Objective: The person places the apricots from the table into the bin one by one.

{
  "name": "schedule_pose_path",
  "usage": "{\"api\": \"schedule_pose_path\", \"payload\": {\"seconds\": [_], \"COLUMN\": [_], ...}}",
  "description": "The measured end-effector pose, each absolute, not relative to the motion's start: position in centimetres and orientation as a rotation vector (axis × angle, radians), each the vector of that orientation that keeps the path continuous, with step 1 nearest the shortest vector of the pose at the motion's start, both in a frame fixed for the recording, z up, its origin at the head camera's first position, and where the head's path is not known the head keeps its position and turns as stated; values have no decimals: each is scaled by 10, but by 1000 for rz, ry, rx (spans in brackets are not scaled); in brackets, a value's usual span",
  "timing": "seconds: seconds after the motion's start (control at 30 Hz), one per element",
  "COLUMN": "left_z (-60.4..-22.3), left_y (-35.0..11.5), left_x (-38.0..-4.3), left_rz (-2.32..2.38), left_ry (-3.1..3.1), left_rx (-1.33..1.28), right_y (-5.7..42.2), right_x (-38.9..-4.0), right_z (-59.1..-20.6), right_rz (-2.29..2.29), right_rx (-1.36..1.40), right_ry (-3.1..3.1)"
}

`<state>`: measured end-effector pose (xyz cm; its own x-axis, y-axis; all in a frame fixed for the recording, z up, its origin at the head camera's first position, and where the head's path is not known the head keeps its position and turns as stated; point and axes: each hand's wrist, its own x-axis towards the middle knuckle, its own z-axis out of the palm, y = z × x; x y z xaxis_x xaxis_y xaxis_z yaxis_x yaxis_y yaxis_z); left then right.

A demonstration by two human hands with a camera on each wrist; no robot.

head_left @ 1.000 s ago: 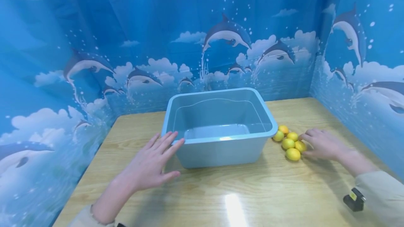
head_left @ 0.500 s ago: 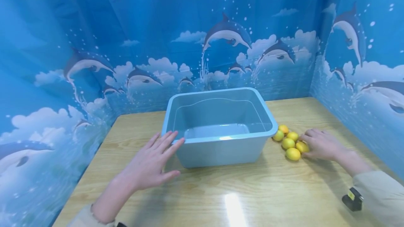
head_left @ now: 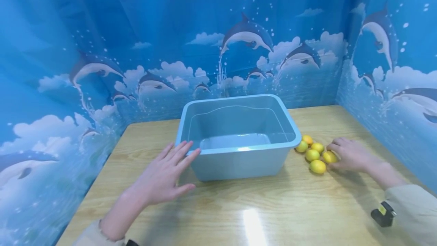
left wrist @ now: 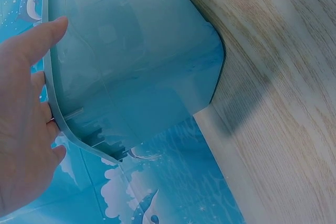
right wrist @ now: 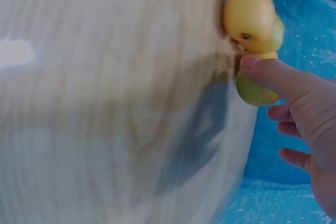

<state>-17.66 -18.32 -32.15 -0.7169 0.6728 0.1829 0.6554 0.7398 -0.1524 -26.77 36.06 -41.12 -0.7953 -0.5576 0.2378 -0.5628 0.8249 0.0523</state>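
Observation:
My left hand has its fingers spread straight over the near left corner of a light blue plastic bin. Its fingertips are at the rim in the head view. In the left wrist view the thumb lies over the bin's side. On the right, my right hand holds a yellow lemon between thumb and fingers, at the edge of a small cluster. The right wrist view shows the thumb on this lemon; the fingers behind it are partly hidden. A nearer lemon sits beside it.
More yellow and greenish lemons lie close to the bin's right side, one of them orange-tinted. The wooden table extends in front. A blue dolphin-print curtain hangs behind and at both sides.
My right hand has closed round the lemon and shifted it slightly right, away from the others. My left hand and the bin stay in place.

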Motion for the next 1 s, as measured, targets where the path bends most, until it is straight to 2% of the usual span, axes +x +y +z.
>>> {"api": "schedule_pose_path", "payload": {"seconds": [0.4,1.0], "left_z": [-320,-318], "left_y": [-182,-181], "left_x": [-176,-176], "left_rz": [111,129], "left_ry": [-2730,-2732], "left_rx": [-1049,-1047], "right_y": [358,321], "right_x": [-280,-296], "right_z": [-363,-298], "right_rz": [-52,-102], "right_rx": [851,819], "right_ry": [-2766,-2798]}}
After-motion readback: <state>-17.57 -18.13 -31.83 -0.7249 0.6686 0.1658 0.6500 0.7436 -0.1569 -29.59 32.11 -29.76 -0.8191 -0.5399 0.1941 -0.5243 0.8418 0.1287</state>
